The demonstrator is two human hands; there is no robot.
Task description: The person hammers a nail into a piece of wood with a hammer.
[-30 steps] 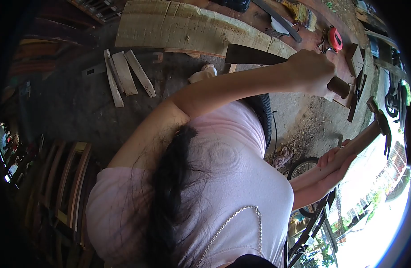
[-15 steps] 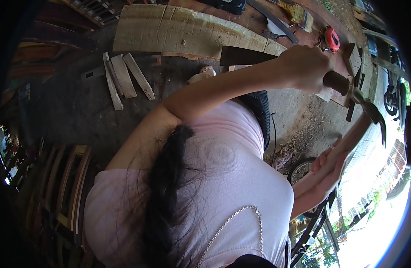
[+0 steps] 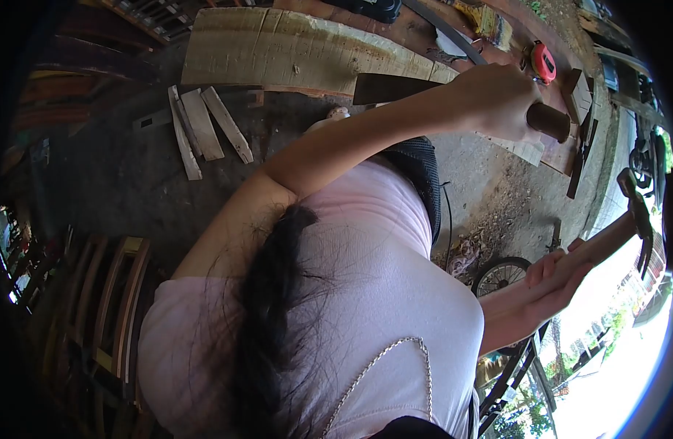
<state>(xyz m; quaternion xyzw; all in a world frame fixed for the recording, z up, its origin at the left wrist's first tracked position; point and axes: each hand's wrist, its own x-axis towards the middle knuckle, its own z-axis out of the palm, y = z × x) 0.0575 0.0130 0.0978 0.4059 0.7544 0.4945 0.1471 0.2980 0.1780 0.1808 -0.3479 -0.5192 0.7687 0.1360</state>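
My left hand (image 3: 497,101) is closed around the brown cylindrical handle (image 3: 548,121) of a large knife. The knife's broad, dark, square-ended blade (image 3: 389,89) shows beyond my forearm, which hides part of it. On the right, my right hand (image 3: 552,282) is wrapped round the pale wooden handle of a claw hammer (image 3: 636,201). The metal hammer head is apart from the butt of the knife handle, with a gap between them.
A long rough plank (image 3: 278,51) lies across the top. Beside it are a red tape measure (image 3: 543,62), a brush (image 3: 490,25) and a dark flat strip (image 3: 446,29). Several wood offcuts (image 3: 202,124) lie on the floor. A wheel (image 3: 501,274) stands behind my right arm.
The hammer has swung away from the knife handle's butt, toward the lower right. My left hand and the knife have shifted slightly left.
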